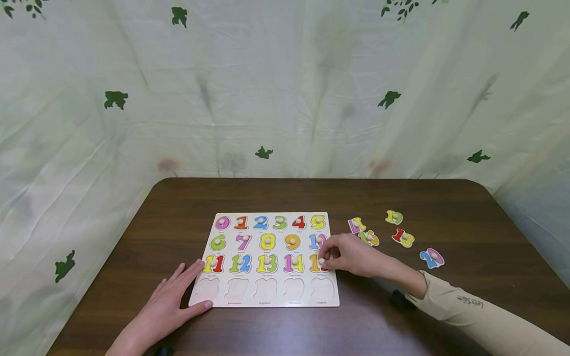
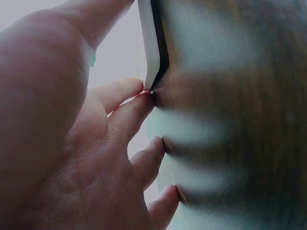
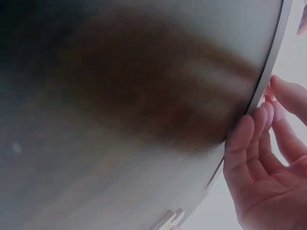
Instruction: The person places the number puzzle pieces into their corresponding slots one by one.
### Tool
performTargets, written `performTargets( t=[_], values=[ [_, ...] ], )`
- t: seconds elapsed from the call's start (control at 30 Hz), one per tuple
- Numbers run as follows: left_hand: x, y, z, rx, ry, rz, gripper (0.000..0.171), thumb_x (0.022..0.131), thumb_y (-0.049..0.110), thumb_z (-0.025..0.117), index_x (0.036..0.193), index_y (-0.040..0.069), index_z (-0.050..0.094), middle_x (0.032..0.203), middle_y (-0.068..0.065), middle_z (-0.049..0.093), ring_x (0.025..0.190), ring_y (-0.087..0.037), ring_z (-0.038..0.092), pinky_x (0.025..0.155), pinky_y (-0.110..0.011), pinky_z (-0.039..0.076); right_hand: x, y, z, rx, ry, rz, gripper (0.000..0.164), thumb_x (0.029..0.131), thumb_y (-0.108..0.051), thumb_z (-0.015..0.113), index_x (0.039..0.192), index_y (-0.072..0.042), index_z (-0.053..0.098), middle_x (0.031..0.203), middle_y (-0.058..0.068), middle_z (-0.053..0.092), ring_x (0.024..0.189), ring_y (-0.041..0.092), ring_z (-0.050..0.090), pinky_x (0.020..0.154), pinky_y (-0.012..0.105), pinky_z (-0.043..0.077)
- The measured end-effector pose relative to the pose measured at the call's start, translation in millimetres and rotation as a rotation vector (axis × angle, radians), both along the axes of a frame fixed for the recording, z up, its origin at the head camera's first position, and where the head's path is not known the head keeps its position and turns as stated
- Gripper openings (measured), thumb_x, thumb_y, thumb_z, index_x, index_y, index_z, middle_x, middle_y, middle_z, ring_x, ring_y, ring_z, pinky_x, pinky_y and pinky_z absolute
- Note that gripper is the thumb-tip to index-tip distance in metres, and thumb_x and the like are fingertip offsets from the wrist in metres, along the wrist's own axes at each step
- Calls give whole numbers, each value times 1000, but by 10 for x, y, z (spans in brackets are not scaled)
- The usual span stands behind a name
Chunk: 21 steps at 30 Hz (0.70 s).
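A white number puzzle board (image 1: pixel 335 296) lies on the table, with knobbed number pieces filling its upper three rows. The front row shows bare recesses. My right hand (image 1: pixel 352 254) pinches the small knob of the 15 piece (image 1: pixel 314 263) between thumb and index finger; this piece lies at its recess, partly covered by the fingers. Whether it is fully seated I cannot tell. Spread and fairly straight, my left hand (image 1: pixel 165 304) rests at the board's left edge, thumb near the front corner. In the left wrist view, its fingertips touch the board's corner (image 2: pixel 151 72) and the tabletop.
Loose number pieces lie right of the board on the dark wooden table (image 1: pixel 178 198): a 19 (image 1: pixel 394 217), an 18 (image 1: pixel 403 238), a 20 (image 1: pixel 432 258), and two close together, one pink and yellow (image 1: pixel 356 225), one green and orange (image 1: pixel 368 238). A patterned curtain (image 1: pixel 285 99) hangs behind.
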<state>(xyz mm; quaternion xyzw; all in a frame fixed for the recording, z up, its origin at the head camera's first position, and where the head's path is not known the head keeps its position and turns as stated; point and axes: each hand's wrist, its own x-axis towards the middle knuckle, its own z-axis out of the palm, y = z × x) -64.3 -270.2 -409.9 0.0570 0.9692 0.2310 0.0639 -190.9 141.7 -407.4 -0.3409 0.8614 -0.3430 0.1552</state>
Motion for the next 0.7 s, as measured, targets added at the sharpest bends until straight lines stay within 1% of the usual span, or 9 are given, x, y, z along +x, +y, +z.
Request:
performTargets(
  t=[0.23,0.47,0.7],
  values=[
    [-1,4,2,-4,-7,2,93,77,62,74,148,11,43,152,-17,40,140,-49,25,102,-73,20,-6,9,6,-9,-38,-1,10,84,-15,79,90,-18,72,76,-11,61,70,7,55,62,24,48],
    [-3,5,9,-1,-8,-1,93,77,62,74,148,11,43,151,-17,41,140,-49,25,102,-73,20,-32,56,-10,-30,-70,14,11,86,-12,77,94,-18,72,80,-10,61,71,9,55,63,24,48],
    [-6,1,16,14,-6,-6,93,77,61,74,148,11,43,152,-17,40,140,-49,24,103,-73,19,2,133,35,-74,-102,-26,15,86,-13,77,100,-16,72,84,-8,63,75,13,56,64,24,48]
  ],
)
